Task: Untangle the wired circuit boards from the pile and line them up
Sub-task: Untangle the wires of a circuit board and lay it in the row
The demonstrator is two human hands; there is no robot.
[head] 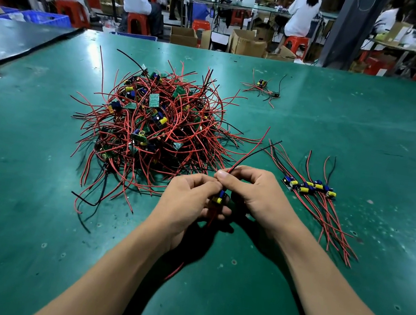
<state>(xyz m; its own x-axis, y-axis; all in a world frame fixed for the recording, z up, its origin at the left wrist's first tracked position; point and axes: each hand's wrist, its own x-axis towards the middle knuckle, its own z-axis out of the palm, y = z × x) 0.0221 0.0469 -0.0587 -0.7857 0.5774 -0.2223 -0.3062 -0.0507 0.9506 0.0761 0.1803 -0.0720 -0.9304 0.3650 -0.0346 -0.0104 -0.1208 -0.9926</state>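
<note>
Both hands are busy with one board [218, 197], which is lifted a little above the desk [364, 130], just in front of the pile [153, 123]. The left hand [190, 200] curls its fingers round the board from the left side. The right hand [255, 190] pinches the wires [251, 151] of this board between thumb and forefinger, close to where they leave it. A red and a black wire go up and to the right from the pinch, and their ends look free. One more red lead hangs down under the left forearm.

To the right lies the row [308, 187] of boards that are already lined up, side by side, with their wires spread toward and away from the person. A small stray bunch [262, 86] lies far back on the desk, well apart from the rest.

I judge that the board is almost free and must next go to the row. Several things could go wrong. The upper wires pass very near the outer strands of the pile; if one of them hooks there, a pull would drag other boards along. A hard tug so close to the board could also break a solder joint. The hanging lead is partly hidden by the arm, so it may catch under the wrist. When the board is set down, its long wires could sweep over the row and push those boards crooked.
</note>
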